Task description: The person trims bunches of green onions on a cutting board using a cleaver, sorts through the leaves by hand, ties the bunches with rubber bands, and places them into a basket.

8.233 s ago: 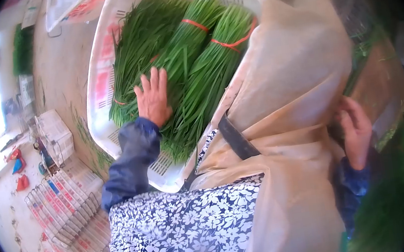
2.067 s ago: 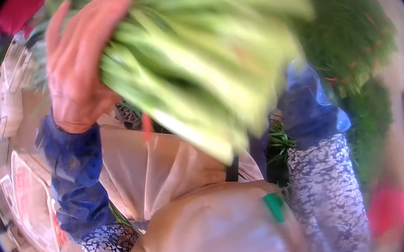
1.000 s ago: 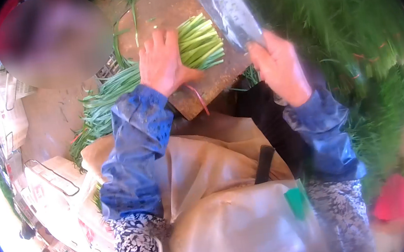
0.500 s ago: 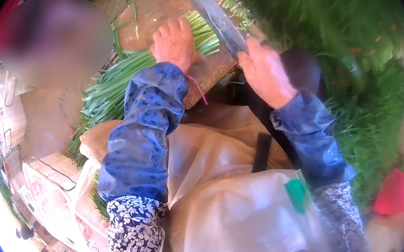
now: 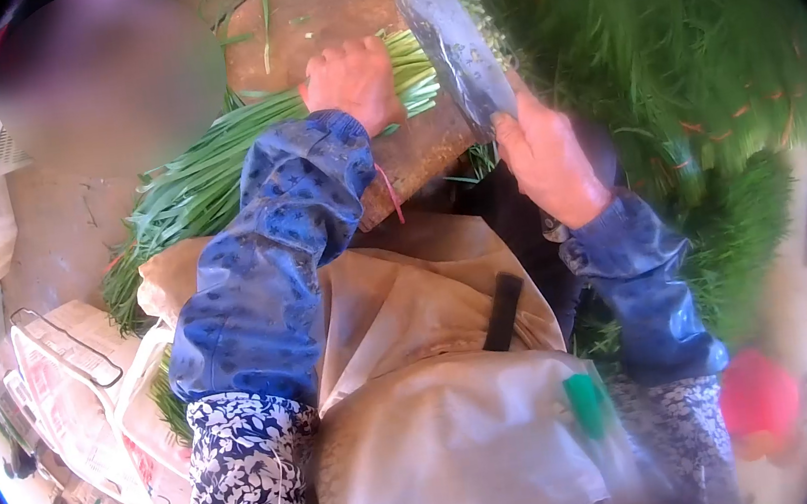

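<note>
My left hand [image 5: 353,87] is closed over a thick bunch of garlic chives [image 5: 192,172], pressing it on a worn wooden board [image 5: 318,6]. The long green leaves trail off to the left. Their pale cut ends stick out to the right of my hand. My right hand [image 5: 558,157] grips a cleaver [image 5: 460,59] with a broad, wet blade, its handle hidden in my fingers. The blade is beside the stem ends, its flat side turned towards me; I cannot tell whether it touches them.
Chopped bits [image 5: 480,16] lie behind the blade. A large heap of tied greens [image 5: 648,30] fills the right side. A beige apron [image 5: 445,428] covers my lap. Printed bags with wire handles [image 5: 75,363] stand at left. Another person, blurred, is at upper left. A red object [image 5: 760,405] lies lower right.
My right hand and the cleaver have shifted a little right and down, and the blade now shows more of its flat side. My left hand stays on the bunch. The view has shifted slightly.
</note>
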{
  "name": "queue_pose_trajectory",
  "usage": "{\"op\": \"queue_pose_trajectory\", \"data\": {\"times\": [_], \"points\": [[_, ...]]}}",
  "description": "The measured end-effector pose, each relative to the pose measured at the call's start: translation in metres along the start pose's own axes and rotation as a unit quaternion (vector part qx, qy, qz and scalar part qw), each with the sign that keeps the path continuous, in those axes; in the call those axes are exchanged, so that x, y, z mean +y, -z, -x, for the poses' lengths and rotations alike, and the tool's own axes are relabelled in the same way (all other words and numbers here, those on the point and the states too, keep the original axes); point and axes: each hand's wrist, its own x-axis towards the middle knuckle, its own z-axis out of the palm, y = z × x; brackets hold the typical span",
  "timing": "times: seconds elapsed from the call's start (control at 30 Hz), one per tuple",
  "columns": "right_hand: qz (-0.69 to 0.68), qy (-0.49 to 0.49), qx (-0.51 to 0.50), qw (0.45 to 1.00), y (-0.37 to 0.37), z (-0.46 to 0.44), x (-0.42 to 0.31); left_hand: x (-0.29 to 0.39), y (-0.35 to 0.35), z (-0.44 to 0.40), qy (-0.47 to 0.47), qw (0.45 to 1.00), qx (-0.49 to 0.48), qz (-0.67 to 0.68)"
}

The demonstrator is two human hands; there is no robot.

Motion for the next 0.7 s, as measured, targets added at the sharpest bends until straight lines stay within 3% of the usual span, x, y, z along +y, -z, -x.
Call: {"op": "queue_pose_trajectory", "data": {"times": [0.1,0.2,0.33,0.6,0.7], "points": [[0.009,-0.007,-0.023,1.0,0.008,-0.008,-0.006,-0.002,-0.009,0.0,-0.025,0.999,0.037,-0.025],[0.029,-0.086,-0.081,0.993,0.029,-0.011,-0.012,0.013,-0.007,0.002,-0.041,0.997,0.061,-0.034],[0.089,-0.041,-0.063,0.993,-0.009,-0.033,0.002,0.016,-0.006,0.003,-0.036,0.997,0.056,-0.03],[0.112,-0.093,-0.11,0.983,-0.006,-0.045,-0.006,0.015,0.0,-0.001,-0.043,0.998,0.049,0.02],[0.113,-0.056,-0.136,0.983,0.002,-0.024,-0.004,0.014,0.0,-0.001,-0.038,0.998,0.043,0.007]]}}
